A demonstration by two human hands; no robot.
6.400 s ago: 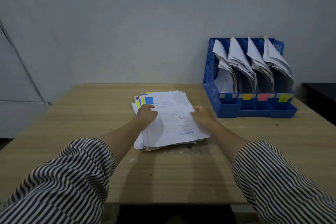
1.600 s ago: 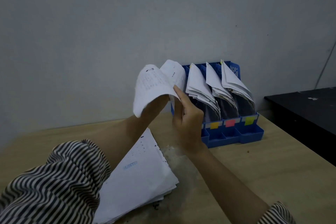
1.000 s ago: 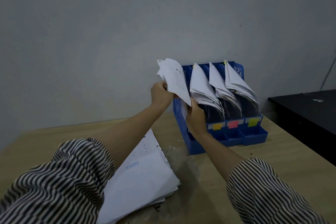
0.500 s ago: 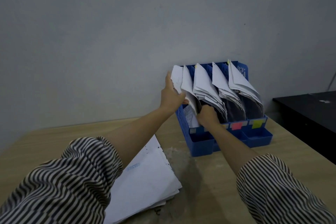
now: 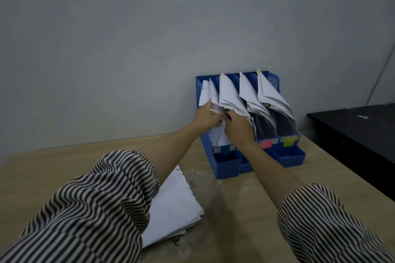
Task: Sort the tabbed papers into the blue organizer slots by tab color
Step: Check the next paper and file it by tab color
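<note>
Left hand (image 5: 206, 116): right of frame centre, at the leftmost slot of the blue organizer (image 5: 226, 164). Fingers curled onto the lower edge of the sheets in the leftmost slot (image 5: 207, 94), thumb side against the paper; fingertips mostly hidden behind the paper and the other hand.
Right hand (image 5: 238, 127): just right of the left hand, touching it. Back of hand toward camera, fingers bent forward under the second paper bundle (image 5: 229, 96). Whether they clamp on paper or only push in, cannot tell; fingertips hidden.
Organizer position: on the wooden table (image 5: 245, 209) against the grey wall (image 5: 128, 38), centre right of frame. Four slots, each with white sheets leaning right.
Third and fourth bundles (image 5: 268, 96): upright corners visible, lower ends lost in dark slot interiors.
Slot labels: pink label (image 5: 266, 143) and yellow-green label (image 5: 289, 141) legible on the two right slots. Leftmost label pale, colour hard to make out; second label covered by the right wrist.
Paper tabs: a small yellowish tab shows at the top of the fourth bundle; others too small to tell.
Unsorted paper stack (image 5: 171, 207): lower centre, flat on the table, left part covered by the left striped sleeve (image 5: 89, 215); tab edge not visible.
Right striped sleeve (image 5: 329, 228): lower right, cut off by frame edge.
Black surface (image 5: 359, 134): right edge, cut off.
</note>
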